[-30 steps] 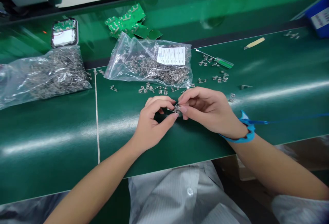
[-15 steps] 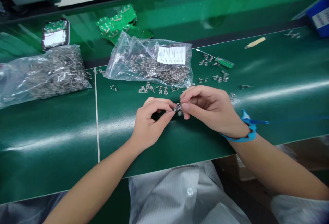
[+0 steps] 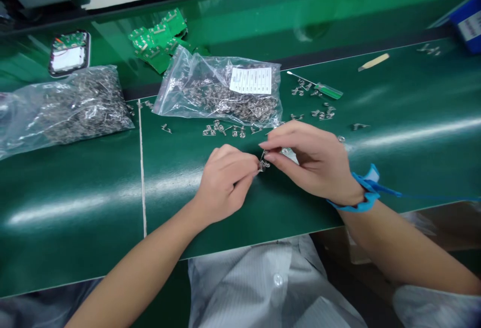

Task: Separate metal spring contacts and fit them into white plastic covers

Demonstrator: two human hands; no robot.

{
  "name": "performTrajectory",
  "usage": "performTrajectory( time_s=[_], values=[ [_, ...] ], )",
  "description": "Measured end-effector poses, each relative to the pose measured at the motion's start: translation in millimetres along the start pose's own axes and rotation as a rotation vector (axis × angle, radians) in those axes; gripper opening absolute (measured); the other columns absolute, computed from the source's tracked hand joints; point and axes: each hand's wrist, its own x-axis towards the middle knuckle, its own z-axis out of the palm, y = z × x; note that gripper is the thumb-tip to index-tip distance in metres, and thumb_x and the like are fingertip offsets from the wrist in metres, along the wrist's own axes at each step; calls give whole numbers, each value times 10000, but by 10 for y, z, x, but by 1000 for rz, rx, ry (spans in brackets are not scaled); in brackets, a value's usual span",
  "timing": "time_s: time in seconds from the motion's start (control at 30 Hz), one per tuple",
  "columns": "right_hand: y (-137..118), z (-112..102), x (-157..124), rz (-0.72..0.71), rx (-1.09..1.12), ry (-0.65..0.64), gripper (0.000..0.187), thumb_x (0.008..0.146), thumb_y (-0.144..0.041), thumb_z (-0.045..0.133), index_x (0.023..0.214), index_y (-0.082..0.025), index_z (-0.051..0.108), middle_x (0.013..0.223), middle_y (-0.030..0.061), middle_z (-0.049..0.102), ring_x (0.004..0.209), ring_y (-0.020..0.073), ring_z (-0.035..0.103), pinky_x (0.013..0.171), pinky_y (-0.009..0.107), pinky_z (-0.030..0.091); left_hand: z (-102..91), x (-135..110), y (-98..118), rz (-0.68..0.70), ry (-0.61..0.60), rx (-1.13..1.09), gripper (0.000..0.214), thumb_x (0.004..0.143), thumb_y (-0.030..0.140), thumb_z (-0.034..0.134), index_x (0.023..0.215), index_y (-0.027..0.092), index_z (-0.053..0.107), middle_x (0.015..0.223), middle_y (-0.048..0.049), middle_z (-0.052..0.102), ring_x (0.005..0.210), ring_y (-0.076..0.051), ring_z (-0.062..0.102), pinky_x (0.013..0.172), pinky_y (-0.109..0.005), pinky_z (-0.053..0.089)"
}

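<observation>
Small metal battery springs [image 3: 264, 164] sit between the fingertips of both hands, above the green table. My left hand [image 3: 228, 180] pinches them from the left, its fingers curled together. From the right, my right hand [image 3: 310, 160] pinches a spring's wire between thumb and forefinger; a blue wrist strap [image 3: 366, 192] circles that wrist. Whether the springs are tangled or separate is too small to tell. Just beyond the hands lie several loose springs [image 3: 235, 131] and a clear plastic bag of springs [image 3: 221, 92] with a white label.
A second bag of springs [image 3: 86, 102] lies at left. Green circuit boards [image 3: 160, 39] and an opened device [image 3: 69, 53] are behind the bags. A green-handled screwdriver [image 3: 327, 91], a yellowish blade-like tool [image 3: 374, 62] and a blue bin [image 3: 468, 24] are toward the right.
My left hand has rolled over, its fingers curling more around the springs. The right hand has shifted slightly, still pinching. The circuit boards and the opened device have moved left.
</observation>
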Motion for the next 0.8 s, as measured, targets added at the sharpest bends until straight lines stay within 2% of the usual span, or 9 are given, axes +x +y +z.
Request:
performTrajectory(
  time_s=[0.07,0.17,0.3,0.43,0.5,0.57,0.6,0.7,0.8],
  values=[
    [9,-20,14,-24,-49,-62,102,932,-203,633,957,-262,713,897,58,718,834,204,669,734,354,561,6,-27,-6,48,-15,71,146,928,126,553,911,228,656,967,-24,776,839,-179,649,803,-373,450],
    [16,-49,21,-15,-31,-165,119,957,-213,587,852,-228,641,776,24,656,688,155,609,631,297,502,5,-50,-12,73,-13,116,156,917,121,552,928,238,655,982,-18,771,856,-179,640,792,-376,419],
    [-30,-75,6,156,164,-234,110,970,-239,607,863,-214,615,672,-39,604,491,78,529,478,232,422,-17,-36,-17,112,9,182,156,913,118,569,915,257,639,988,-5,766,841,-172,628,755,-383,371],
    [-63,-74,2,291,286,-225,140,942,-268,657,820,-204,629,654,-27,619,508,84,543,458,219,434,-47,-10,1,309,-32,396,152,911,128,605,867,270,633,951,2,764,767,-165,615,681,-380,304],
    [-49,-67,5,253,222,-204,94,927,-255,670,849,-204,657,706,-5,658,562,101,585,495,231,474,-59,-7,10,307,-85,395,151,911,130,615,867,272,637,951,-3,765,762,-170,620,660,-376,286],
    [-26,-59,5,142,79,-171,27,912,-219,676,933,-221,694,769,12,697,629,128,630,561,261,517,-60,-13,10,229,-107,334,153,913,137,618,874,283,642,937,0,766,751,-172,624,654,-378,277],
    [-16,-55,4,81,9,-158,79,910,-199,668,969,-236,706,797,20,713,662,143,647,594,279,532,-56,-18,7,204,-103,318,155,913,141,619,884,290,646,935,4,767,748,-171,626,657,-380,283],
    [-1,-42,-3,-45,-80,-135,168,928,-145,597,957,-270,705,822,30,724,690,168,660,632,314,543,-39,-30,-5,251,-13,343,162,904,129,614,913,286,651,944,15,779,767,-166,639,695,-381,338],
    [-11,-39,-10,-74,-71,-96,196,933,-112,548,865,-252,667,772,20,692,641,147,635,603,292,521,-43,-15,-3,231,30,237,168,904,99,581,929,250,652,958,5,789,791,-159,661,746,-373,392]
  ],
)
